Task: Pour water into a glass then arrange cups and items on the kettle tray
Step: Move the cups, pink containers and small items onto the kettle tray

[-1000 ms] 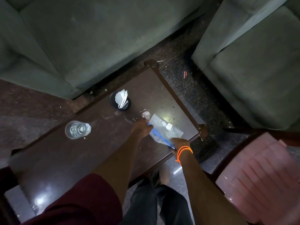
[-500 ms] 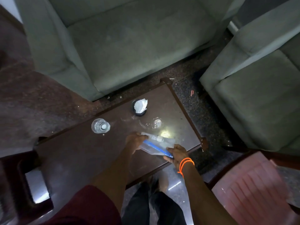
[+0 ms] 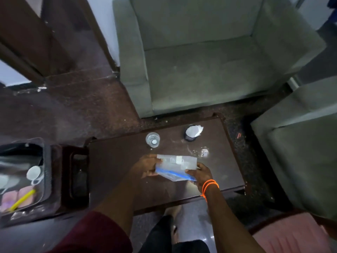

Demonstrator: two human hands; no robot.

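Observation:
A clear plastic pouch (image 3: 177, 166) with a blue strip along its near edge is held just above the dark wooden table (image 3: 113, 161). My left hand (image 3: 145, 168) grips its left end and my right hand (image 3: 199, 175), with orange bands on the wrist, grips its right end. A clear glass (image 3: 152, 140) stands upright behind the pouch. To its right stands a dark holder with white tissues (image 3: 192, 133). At the far left a dark tray (image 3: 46, 161) holds a white cup (image 3: 33, 172) and a yellow stick (image 3: 22, 199).
Water drops (image 3: 203, 152) lie on the table behind the pouch. A grey-green armchair (image 3: 200, 70) stands beyond the table and a second one (image 3: 300, 143) to the right. A pink-seated chair (image 3: 291, 238) is at lower right. The tray rests on a dark side stand (image 3: 73, 170).
The view has swung left and up, bringing the tray into sight. Both hands still hold the pouch, now level and closer to the table's near side.

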